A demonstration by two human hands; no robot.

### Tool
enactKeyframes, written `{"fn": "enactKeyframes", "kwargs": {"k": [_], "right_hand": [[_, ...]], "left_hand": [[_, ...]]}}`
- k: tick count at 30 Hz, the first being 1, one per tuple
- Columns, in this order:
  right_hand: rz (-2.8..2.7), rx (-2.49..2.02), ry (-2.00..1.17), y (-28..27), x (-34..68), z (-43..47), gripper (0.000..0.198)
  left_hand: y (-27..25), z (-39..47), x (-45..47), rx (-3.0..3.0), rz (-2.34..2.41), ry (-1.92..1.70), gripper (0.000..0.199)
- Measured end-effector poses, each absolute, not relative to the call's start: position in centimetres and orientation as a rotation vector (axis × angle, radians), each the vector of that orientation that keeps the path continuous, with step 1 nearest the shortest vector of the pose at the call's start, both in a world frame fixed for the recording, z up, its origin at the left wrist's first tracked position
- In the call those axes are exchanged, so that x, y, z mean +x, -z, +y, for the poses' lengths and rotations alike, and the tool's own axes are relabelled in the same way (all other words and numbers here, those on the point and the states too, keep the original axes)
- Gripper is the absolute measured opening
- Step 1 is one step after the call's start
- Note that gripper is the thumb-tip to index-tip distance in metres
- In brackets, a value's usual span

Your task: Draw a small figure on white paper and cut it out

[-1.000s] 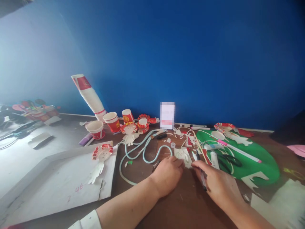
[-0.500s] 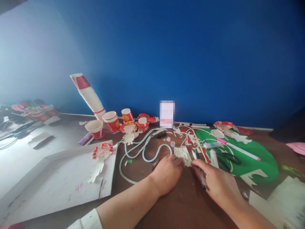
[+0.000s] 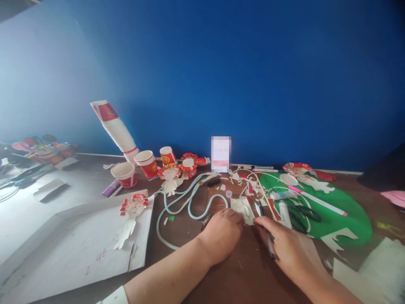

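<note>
Brown tabletop (image 3: 234,280), white tray (image 3: 76,238), red-and-white cups (image 3: 147,166), looped pale cord (image 3: 198,218), green sheet (image 3: 352,217), marked white paper (image 3: 239,206)

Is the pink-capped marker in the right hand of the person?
No, the pink-capped marker lies over the green sheet, while the right hand holds a dark pen.

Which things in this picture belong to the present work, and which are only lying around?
Apparently in use:
- dark pen, held in the right hand
- small white paper, by the left hand's fingertips

Probably just lying around:
- pale blue cable
- leaning cup stack
- pink-capped marker
- green disc
</note>
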State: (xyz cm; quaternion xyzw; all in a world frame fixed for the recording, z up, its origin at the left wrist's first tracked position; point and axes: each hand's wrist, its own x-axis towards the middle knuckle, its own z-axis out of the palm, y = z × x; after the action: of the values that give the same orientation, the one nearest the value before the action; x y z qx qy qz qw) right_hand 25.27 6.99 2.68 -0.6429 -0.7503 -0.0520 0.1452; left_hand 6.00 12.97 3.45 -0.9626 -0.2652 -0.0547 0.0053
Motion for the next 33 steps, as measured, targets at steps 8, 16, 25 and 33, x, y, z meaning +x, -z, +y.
{"fn": "enactKeyframes", "kwargs": {"k": [8,16,25,33], "right_hand": [[-2.178,-1.828,0.155,-2.23,25.49,6.96,0.026],[-2.143,-1.864,0.179,-2.69,24.87,6.86,0.029],[-2.153,-1.863,0.22,-2.93,24.72,6.76,0.031],[-2.181,-1.835,0.158,-2.54,25.36,7.07,0.03]], "left_hand": [[-2.87,12.99,5.83,-2.989,-0.799,0.209,0.022],[-2.99,13.03,5.8,-2.998,-0.804,0.227,0.022],[-3.01,13.23,5.79,-2.999,-0.81,0.242,0.024],[-3.03,13.54,5.61,-3.032,-0.807,0.274,0.027]]}}
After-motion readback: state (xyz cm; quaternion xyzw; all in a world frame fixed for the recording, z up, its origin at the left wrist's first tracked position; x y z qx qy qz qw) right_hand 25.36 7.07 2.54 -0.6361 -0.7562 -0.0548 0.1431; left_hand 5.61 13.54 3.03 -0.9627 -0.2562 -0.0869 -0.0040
